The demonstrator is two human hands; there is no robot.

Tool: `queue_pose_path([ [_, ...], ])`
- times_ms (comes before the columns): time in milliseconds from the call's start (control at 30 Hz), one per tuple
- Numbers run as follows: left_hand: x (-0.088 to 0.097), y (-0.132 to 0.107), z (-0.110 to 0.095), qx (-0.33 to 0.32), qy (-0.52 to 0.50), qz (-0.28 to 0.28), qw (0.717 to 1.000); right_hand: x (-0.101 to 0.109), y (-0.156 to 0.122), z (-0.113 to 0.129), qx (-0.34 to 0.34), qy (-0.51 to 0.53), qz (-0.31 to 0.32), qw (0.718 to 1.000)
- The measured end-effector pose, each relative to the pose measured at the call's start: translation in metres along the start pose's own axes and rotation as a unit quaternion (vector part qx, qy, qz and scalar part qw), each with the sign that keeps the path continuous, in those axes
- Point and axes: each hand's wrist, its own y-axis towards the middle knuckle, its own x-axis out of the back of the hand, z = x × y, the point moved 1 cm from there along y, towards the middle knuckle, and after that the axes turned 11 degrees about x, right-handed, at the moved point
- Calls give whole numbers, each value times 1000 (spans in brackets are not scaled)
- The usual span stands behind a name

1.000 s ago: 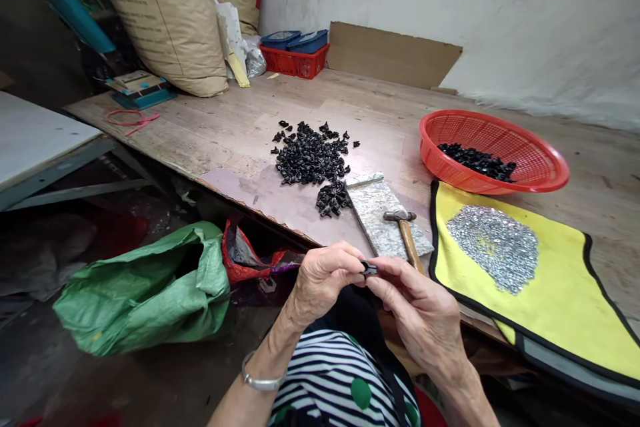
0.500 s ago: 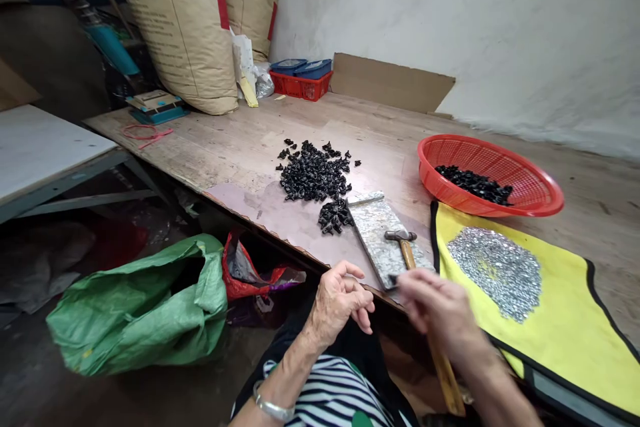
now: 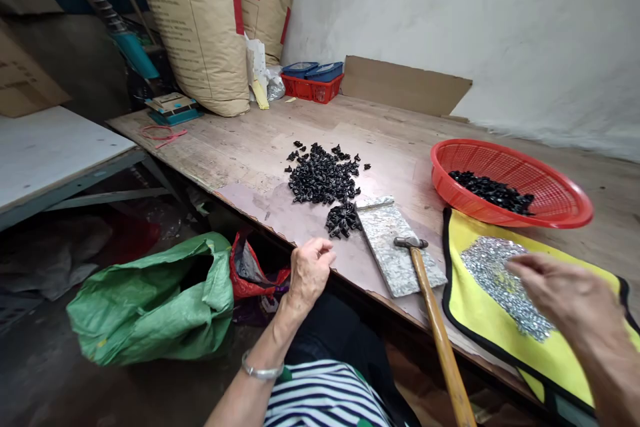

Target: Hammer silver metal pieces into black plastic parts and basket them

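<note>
My left hand (image 3: 311, 272) is at the table's front edge with its fingers curled together; whatever they may hold is hidden. Over the yellow cloth (image 3: 560, 363), my right hand (image 3: 565, 287) hovers by a spread of small silver metal pieces (image 3: 500, 273). Its thumb and fingers are pinched and slightly blurred, so I cannot see what is between them. A hammer (image 3: 429, 307) rests with its head on a speckled stone slab (image 3: 387, 230) and its wooden handle reaching past the table edge. Small black plastic parts (image 3: 325, 177) lie heaped beyond the slab, with a smaller cluster (image 3: 343, 220) beside it.
A red plastic basket (image 3: 560, 180) holding more black parts (image 3: 493, 192) stands at the right. Large paper sacks (image 3: 200, 40) and a red crate (image 3: 313, 88) are at the back. Below the table's left edge sits an opened green sack (image 3: 155, 300).
My right hand has left the hammer handle and moved right, over the silver pieces. My left hand has shifted left and its fingers have curled further. The view has turned slightly left.
</note>
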Motion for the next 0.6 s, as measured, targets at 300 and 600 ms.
queue_pose_path([
  [300, -9, 33, -15, -78, 344, -39, 935, -34, -38, -13, 55, -79, 122, 988],
  [600, -17, 39, -15, -103, 402, -40, 909, -39, -31, -16, 97, -99, 138, 981],
])
